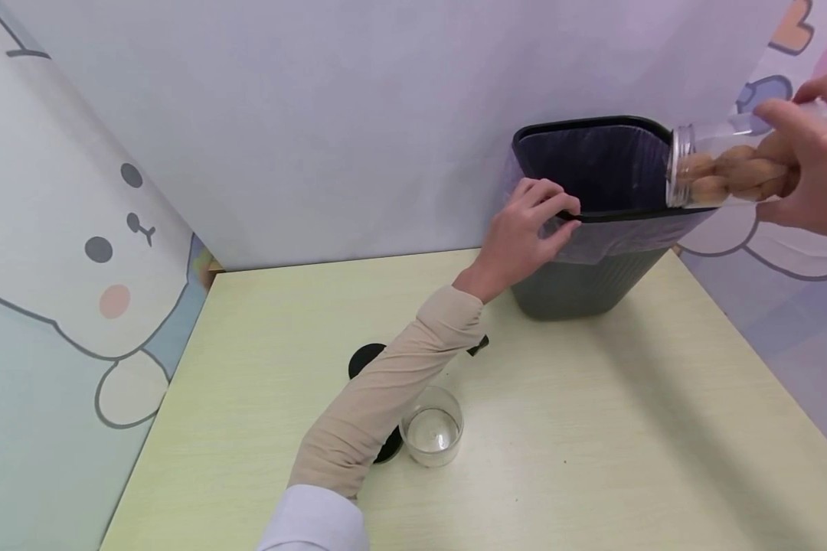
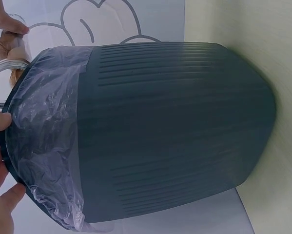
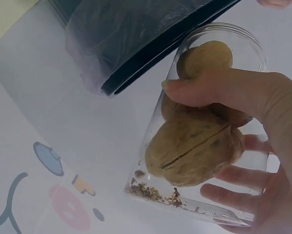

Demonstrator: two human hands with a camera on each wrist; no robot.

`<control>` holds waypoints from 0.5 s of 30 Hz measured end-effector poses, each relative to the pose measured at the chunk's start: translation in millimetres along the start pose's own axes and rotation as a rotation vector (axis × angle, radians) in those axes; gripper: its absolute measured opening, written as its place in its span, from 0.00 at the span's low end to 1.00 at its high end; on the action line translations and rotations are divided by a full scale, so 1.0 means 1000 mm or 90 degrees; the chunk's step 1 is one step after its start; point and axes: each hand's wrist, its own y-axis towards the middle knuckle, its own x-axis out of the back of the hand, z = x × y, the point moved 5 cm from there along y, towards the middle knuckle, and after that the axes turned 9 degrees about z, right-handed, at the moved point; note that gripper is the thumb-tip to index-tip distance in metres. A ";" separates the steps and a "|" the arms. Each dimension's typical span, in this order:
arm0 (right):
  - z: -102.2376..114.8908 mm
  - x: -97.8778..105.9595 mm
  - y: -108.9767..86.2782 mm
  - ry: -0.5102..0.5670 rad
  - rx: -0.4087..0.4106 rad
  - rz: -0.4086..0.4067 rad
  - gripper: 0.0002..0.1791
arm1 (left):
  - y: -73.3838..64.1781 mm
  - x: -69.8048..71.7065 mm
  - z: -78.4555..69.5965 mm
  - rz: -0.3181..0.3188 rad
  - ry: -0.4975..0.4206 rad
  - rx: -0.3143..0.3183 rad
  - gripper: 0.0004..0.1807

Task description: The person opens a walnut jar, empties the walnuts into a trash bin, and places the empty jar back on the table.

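Note:
My left hand (image 1: 524, 229) grips the near rim of a dark trash bin (image 1: 561, 287), its fingertips on the rim and the plastic liner (image 2: 48, 126) folded over it. In my right hand (image 1: 823, 168) is a clear jar (image 1: 720, 138), tipped almost onto its side, its lidless mouth right at the bin's right rim. Several walnuts (image 3: 189, 151) lie inside the jar, some close to the mouth. Brown crumbs (image 3: 150, 192) sit at the jar's bottom in the right wrist view.
On the pale table (image 1: 248, 383) stands a clear glass container (image 1: 434, 436), partly beside my left forearm. Round black lids (image 1: 365, 358) show from behind the sleeve, and a small dark piece (image 1: 478, 346) lies near the cuff. A wall (image 1: 351, 153) rises behind the bin.

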 end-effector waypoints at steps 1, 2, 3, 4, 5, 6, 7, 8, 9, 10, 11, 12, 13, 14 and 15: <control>0.001 0.001 0.000 -0.007 0.006 -0.002 0.54 | 0.000 0.000 0.000 0.000 -0.003 0.000 0.07; 0.002 0.002 0.000 -0.005 0.011 -0.008 0.55 | 0.000 0.000 0.000 0.000 -0.004 0.001 0.07; 0.003 0.004 0.001 0.001 0.019 -0.018 0.55 | 0.000 0.000 0.000 0.000 -0.007 0.001 0.07; 0.004 0.005 0.001 0.003 0.028 -0.027 0.55 | 0.000 0.000 0.000 -0.001 -0.008 0.003 0.07; 0.005 0.006 0.001 -0.001 0.029 -0.030 0.55 | 0.000 0.001 0.000 -0.002 -0.010 0.004 0.07; 0.006 0.006 0.002 -0.009 0.032 -0.033 0.54 | 0.000 0.001 0.000 -0.002 -0.012 0.005 0.07; 0.006 0.006 0.002 -0.017 0.031 -0.033 0.54 | 0.000 0.001 0.000 -0.002 -0.010 0.006 0.07; 0.007 0.007 0.002 -0.020 0.031 -0.038 0.54 | 0.000 0.001 0.000 -0.002 -0.009 0.007 0.07; 0.007 0.007 0.002 -0.031 0.029 -0.037 0.53 | 0.000 0.001 0.000 -0.001 -0.012 0.006 0.07; 0.007 0.006 0.002 -0.045 0.024 -0.031 0.52 | 0.000 0.001 0.000 -0.001 -0.010 0.007 0.07; 0.007 0.005 0.002 -0.055 0.019 -0.026 0.52 | 0.000 0.001 0.000 -0.001 -0.010 0.006 0.07; 0.007 0.005 0.002 -0.059 0.020 -0.024 0.53 | 0.000 0.001 0.000 -0.001 -0.008 0.007 0.07; 0.007 0.004 0.002 -0.061 0.019 -0.022 0.53 | 0.000 0.001 0.000 -0.001 -0.010 0.005 0.06; 0.006 0.005 0.002 -0.059 0.020 -0.022 0.54 | 0.000 0.001 0.000 -0.001 -0.013 0.004 0.06; 0.006 0.004 0.002 -0.058 0.019 -0.020 0.54 | 0.000 0.001 0.000 -0.002 -0.013 0.004 0.06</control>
